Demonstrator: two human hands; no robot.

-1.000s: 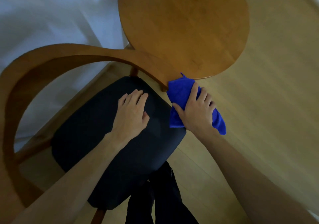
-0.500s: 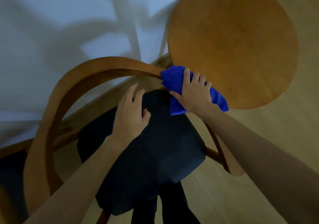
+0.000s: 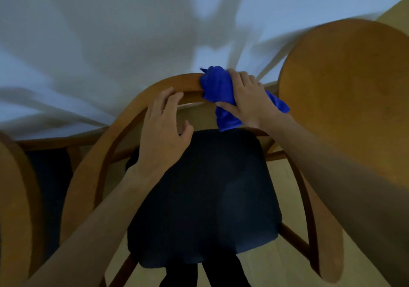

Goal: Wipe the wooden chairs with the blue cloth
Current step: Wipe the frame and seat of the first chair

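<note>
A wooden chair [image 3: 93, 169] with a curved backrest rail and a dark padded seat [image 3: 205, 198] stands below me. My right hand [image 3: 250, 96] grips the blue cloth [image 3: 218, 85] and presses it on the top of the curved rail, thumb under the cloth. A tail of the cloth hangs down toward the seat. My left hand [image 3: 163, 127] reaches toward the rail just left of the cloth with fingers spread and nearly straight, fingertips at the rail's edge.
A round wooden table top [image 3: 345, 92] sits close on the right. A second wooden chair [image 3: 15, 209] with a dark seat stands at the left. A white wall [image 3: 110, 43] rises behind. Pale wood floor [image 3: 274, 266] lies underneath.
My right hand slid the cloth along the curved rail from its right end up to the top. My left hand lifted off the seat and moved up to the rail.
</note>
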